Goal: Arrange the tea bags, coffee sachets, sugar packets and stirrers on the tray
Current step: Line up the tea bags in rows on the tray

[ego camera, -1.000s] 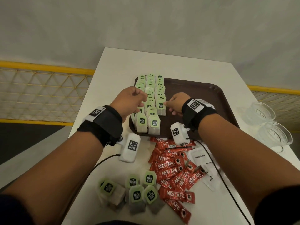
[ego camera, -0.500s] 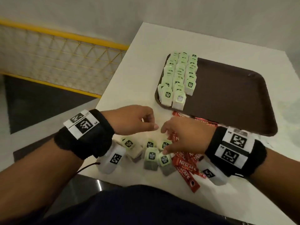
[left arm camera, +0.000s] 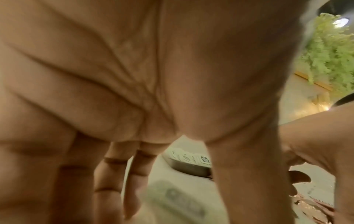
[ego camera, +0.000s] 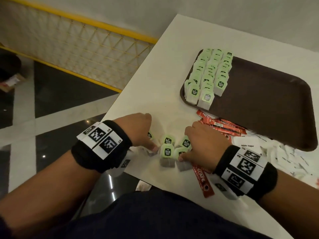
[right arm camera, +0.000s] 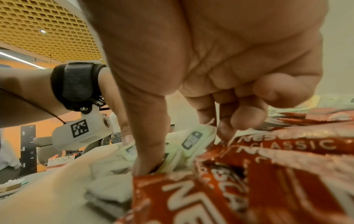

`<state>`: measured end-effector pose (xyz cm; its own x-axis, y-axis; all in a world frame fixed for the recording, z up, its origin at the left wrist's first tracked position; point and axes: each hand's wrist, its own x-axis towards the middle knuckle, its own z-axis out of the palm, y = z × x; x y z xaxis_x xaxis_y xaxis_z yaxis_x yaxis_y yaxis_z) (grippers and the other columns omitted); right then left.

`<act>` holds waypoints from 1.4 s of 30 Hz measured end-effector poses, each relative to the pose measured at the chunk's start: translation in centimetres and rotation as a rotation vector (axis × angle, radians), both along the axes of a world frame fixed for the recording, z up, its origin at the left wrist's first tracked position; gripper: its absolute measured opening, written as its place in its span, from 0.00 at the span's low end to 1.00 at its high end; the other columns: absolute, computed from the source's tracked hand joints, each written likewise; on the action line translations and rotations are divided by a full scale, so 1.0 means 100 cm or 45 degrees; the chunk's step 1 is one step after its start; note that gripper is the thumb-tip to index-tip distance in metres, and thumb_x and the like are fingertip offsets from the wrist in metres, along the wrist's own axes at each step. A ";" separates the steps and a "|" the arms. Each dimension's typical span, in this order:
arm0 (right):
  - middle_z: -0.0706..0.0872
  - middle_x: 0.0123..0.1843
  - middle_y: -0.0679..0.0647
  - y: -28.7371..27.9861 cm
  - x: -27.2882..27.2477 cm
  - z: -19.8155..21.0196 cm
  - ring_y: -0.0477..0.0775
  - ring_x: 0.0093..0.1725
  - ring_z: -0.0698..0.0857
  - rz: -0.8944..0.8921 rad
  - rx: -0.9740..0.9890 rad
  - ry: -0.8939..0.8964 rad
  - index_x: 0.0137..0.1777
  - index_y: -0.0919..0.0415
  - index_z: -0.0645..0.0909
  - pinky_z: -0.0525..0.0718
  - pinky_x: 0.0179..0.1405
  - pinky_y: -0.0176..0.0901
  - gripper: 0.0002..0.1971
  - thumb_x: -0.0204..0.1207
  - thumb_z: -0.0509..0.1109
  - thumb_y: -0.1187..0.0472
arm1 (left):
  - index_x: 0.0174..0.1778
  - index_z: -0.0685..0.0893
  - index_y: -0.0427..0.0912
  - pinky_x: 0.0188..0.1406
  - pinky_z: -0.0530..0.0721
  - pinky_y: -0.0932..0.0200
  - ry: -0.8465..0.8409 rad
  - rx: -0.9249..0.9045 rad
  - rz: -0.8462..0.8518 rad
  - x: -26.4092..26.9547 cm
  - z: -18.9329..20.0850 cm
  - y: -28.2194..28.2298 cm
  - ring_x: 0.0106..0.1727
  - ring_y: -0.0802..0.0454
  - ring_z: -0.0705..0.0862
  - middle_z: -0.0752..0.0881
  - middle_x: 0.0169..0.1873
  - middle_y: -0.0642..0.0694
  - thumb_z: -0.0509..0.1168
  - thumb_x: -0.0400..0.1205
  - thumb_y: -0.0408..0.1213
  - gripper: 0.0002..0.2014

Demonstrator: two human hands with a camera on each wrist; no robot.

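I saw the loose tea bags (ego camera: 167, 153) lying in a small cluster at the near edge of the white table (ego camera: 155, 94): pale green paper tags with a dark logo, each on a greyish pouch. My left hand (ego camera: 136, 131) reached down on the cluster's left side, its fingers (left arm camera: 107, 181) stretched toward the table with the thumb tip on a bag there; whether it gripped that bag I could not tell. My right hand (ego camera: 205, 145) came down on the right side, thumb (right arm camera: 151, 151) pressed on one bag and the other fingers curled above a neighbouring tag; I could not tell whether they had pinched it.

Just right of the cluster, partly under my right wrist, lay the red coffee sachets (ego camera: 222, 126), printed Nescafé Classic. Farther right sat a loose heap of white sugar packets (ego camera: 248, 145), one reading White Sugar.

Beyond them, on the far right of the table, the dark brown tray (ego camera: 269, 104) held three rows of arranged tea bags (ego camera: 208, 75) along its left side, overlapping, tags facing me.

Left of the table ran a yellow railing (ego camera: 82, 23).
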<state>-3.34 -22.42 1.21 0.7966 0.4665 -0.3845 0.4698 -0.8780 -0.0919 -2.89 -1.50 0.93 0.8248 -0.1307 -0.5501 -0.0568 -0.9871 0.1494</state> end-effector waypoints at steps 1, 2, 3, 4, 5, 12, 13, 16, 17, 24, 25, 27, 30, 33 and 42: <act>0.76 0.58 0.51 0.000 0.000 0.000 0.53 0.57 0.75 -0.006 0.020 -0.008 0.62 0.53 0.73 0.73 0.50 0.45 0.30 0.68 0.73 0.34 | 0.62 0.73 0.42 0.42 0.73 0.58 -0.005 -0.036 0.014 0.000 -0.001 -0.001 0.46 0.52 0.78 0.78 0.47 0.50 0.78 0.69 0.59 0.35; 0.76 0.58 0.51 0.000 0.001 0.001 0.53 0.57 0.75 -0.008 0.038 -0.019 0.61 0.53 0.74 0.73 0.50 0.45 0.28 0.69 0.72 0.35 | 0.61 0.74 0.42 0.40 0.72 0.59 -0.010 -0.068 0.029 0.001 -0.002 -0.002 0.47 0.52 0.77 0.79 0.48 0.50 0.79 0.69 0.57 0.33; 0.77 0.57 0.50 0.000 0.001 0.001 0.52 0.55 0.75 -0.009 0.055 -0.027 0.61 0.53 0.74 0.72 0.48 0.44 0.26 0.70 0.72 0.37 | 0.60 0.75 0.43 0.37 0.71 0.61 -0.019 -0.100 0.048 0.001 -0.002 -0.003 0.46 0.53 0.77 0.79 0.47 0.51 0.80 0.69 0.56 0.32; 0.78 0.56 0.50 0.000 0.001 0.001 0.52 0.54 0.75 -0.013 0.075 -0.029 0.60 0.52 0.74 0.71 0.46 0.43 0.24 0.72 0.72 0.38 | 0.59 0.75 0.43 0.35 0.69 0.63 -0.028 -0.135 0.069 0.001 -0.003 -0.002 0.46 0.54 0.76 0.78 0.46 0.53 0.80 0.68 0.55 0.31; 0.79 0.55 0.50 -0.001 0.002 0.001 0.52 0.52 0.75 -0.021 0.098 -0.026 0.59 0.52 0.75 0.71 0.45 0.43 0.22 0.72 0.72 0.40 | 0.58 0.75 0.44 0.34 0.68 0.65 -0.033 -0.173 0.091 0.002 -0.004 -0.002 0.45 0.55 0.75 0.77 0.45 0.54 0.81 0.68 0.54 0.31; 0.84 0.45 0.49 -0.008 0.007 0.001 0.53 0.44 0.82 -0.117 0.313 -0.018 0.53 0.51 0.76 0.75 0.37 0.45 0.07 0.77 0.67 0.53 | 0.51 0.81 0.45 0.35 0.76 0.64 -0.094 -0.469 0.221 0.004 -0.014 0.003 0.43 0.54 0.81 0.84 0.44 0.52 0.84 0.66 0.46 0.24; 0.84 0.43 0.48 -0.009 0.009 0.002 0.52 0.43 0.81 -0.141 0.362 -0.021 0.51 0.50 0.77 0.75 0.37 0.44 0.05 0.76 0.67 0.54 | 0.51 0.82 0.45 0.35 0.77 0.63 -0.116 -0.508 0.250 0.004 -0.015 0.003 0.41 0.55 0.81 0.85 0.44 0.51 0.84 0.66 0.45 0.23; 0.83 0.39 0.44 -0.016 0.017 0.004 0.47 0.40 0.80 -0.240 0.523 -0.032 0.46 0.49 0.79 0.72 0.34 0.41 0.02 0.75 0.69 0.55 | 0.49 0.85 0.45 0.33 0.73 0.64 -0.193 -0.611 0.340 0.006 -0.018 0.004 0.39 0.56 0.80 0.85 0.41 0.51 0.84 0.67 0.43 0.20; 0.82 0.38 0.43 -0.019 0.019 0.005 0.44 0.38 0.79 -0.276 0.587 -0.031 0.44 0.48 0.80 0.71 0.34 0.39 0.03 0.75 0.71 0.55 | 0.47 0.86 0.45 0.33 0.73 0.64 -0.219 -0.644 0.362 0.006 -0.018 0.004 0.39 0.55 0.80 0.86 0.41 0.49 0.84 0.67 0.43 0.18; 0.86 0.31 0.52 -0.034 0.022 0.009 0.45 0.27 0.79 -0.440 0.982 0.101 0.40 0.53 0.86 0.78 0.32 0.44 0.06 0.72 0.78 0.54 | 0.42 0.87 0.48 0.37 0.76 0.69 -0.272 -0.869 0.352 0.006 -0.005 0.002 0.37 0.61 0.83 0.89 0.38 0.52 0.81 0.71 0.47 0.12; 0.86 0.31 0.52 -0.036 0.022 0.010 0.42 0.25 0.77 -0.441 0.998 0.115 0.41 0.54 0.86 0.75 0.30 0.41 0.06 0.72 0.78 0.54 | 0.43 0.87 0.48 0.35 0.75 0.72 -0.259 -0.879 0.336 0.006 -0.001 0.001 0.35 0.65 0.82 0.88 0.38 0.54 0.80 0.72 0.48 0.12; 0.84 0.29 0.50 -0.039 0.021 0.012 0.39 0.23 0.75 -0.436 1.004 0.125 0.42 0.56 0.86 0.70 0.27 0.31 0.06 0.72 0.78 0.55 | 0.44 0.87 0.47 0.35 0.77 0.72 -0.189 -0.927 0.293 0.006 0.009 -0.001 0.34 0.67 0.82 0.88 0.38 0.55 0.79 0.73 0.48 0.12; 0.86 0.30 0.53 -0.042 0.018 0.016 0.39 0.23 0.75 -0.436 1.030 0.130 0.42 0.57 0.86 0.70 0.25 0.28 0.07 0.72 0.78 0.55 | 0.46 0.86 0.47 0.33 0.79 0.71 -0.019 -0.910 0.138 0.004 0.018 -0.007 0.34 0.66 0.83 0.90 0.38 0.53 0.80 0.72 0.46 0.13; 0.89 0.34 0.54 -0.045 0.015 0.018 0.39 0.25 0.77 -0.433 1.045 0.170 0.42 0.57 0.87 0.74 0.27 0.31 0.07 0.72 0.78 0.54 | 0.46 0.84 0.51 0.33 0.76 0.72 0.046 -0.744 -0.025 0.000 0.012 -0.018 0.34 0.67 0.82 0.87 0.37 0.58 0.80 0.72 0.47 0.14; 0.91 0.39 0.55 -0.055 0.009 0.017 0.59 0.37 0.88 -0.449 1.017 0.193 0.44 0.56 0.87 0.87 0.44 0.57 0.07 0.72 0.77 0.53 | 0.63 0.78 0.50 0.58 0.82 0.53 -0.039 -0.434 -0.131 -0.006 -0.005 -0.035 0.57 0.48 0.79 0.75 0.62 0.49 0.81 0.70 0.46 0.28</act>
<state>-2.39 -27.88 2.91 0.9116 0.3777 -0.1622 0.1168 -0.6163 -0.7788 -3.46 -5.00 0.44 0.8134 -0.3856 -0.4356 -0.1628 -0.8697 0.4660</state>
